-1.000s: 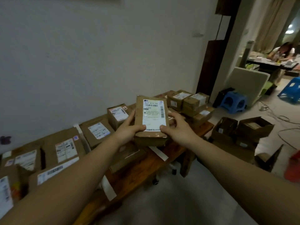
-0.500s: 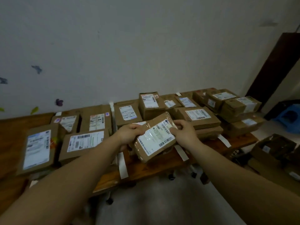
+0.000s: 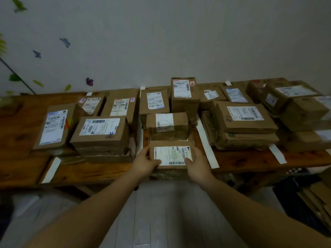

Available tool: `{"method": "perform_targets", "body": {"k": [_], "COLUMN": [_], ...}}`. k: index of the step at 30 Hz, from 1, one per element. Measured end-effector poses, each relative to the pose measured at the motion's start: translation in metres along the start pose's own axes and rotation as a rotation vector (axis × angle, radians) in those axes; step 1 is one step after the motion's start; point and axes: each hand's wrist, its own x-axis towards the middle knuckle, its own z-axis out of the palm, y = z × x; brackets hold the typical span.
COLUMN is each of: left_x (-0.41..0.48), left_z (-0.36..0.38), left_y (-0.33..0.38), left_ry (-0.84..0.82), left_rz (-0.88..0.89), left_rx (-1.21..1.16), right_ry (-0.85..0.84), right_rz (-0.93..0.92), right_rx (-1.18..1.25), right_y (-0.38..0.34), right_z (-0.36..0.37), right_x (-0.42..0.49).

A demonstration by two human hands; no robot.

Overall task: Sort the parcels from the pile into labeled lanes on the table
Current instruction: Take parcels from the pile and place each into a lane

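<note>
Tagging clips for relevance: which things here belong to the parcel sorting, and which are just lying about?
Job: held parcel, left hand, right hand, sorted parcels, white tape strips, table.
Lying about: butterfly stickers on the wall, cardboard on the floor.

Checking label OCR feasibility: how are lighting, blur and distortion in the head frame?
Head view: dim, flat light, no hard shadows; held parcel label soft, barcode visible but text unreadable; parcels at the right edge smeared by motion blur; glare on the taped parcel behind it; wide-angle lens bows the table front edge.
</note>
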Motion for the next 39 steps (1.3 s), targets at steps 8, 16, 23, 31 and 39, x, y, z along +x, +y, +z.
{"method": "perform_targets", "body": {"k": [8, 16, 23, 31, 39], "left_x": [0.024, 0.006, -0.016, -0.03, -0.025], "left_z": [-0.001, -0.054, -0.192, -0.394, -0.558], "left_y": [-0.029, 0.02, 0.064, 0.042, 0.024], "left_ry": [-0.145, -0.122, 0.123, 0.27, 0.364], "left_rz": [0.135, 0.258, 0.391, 0.312, 0.243], "left_rx": [0.348, 0.547, 0.608, 0.677, 0.624], "right_ry": [-0.075, -0.084, -0.1, -0.078, -0.169], "right_rz": [-0.032, -0.107, -0.344, -0.467, -0.572], "right_rx": [-0.132, -0.411, -0.45, -0.492, -0.531], "right_y": [0.014, -0.047, -0.181, -0.303, -0.403], "right_z": [0.018, 0.014, 0.088, 0.22, 0.335], "right_x": [0.016, 0.023, 0.0, -0.047, -0.056]}}
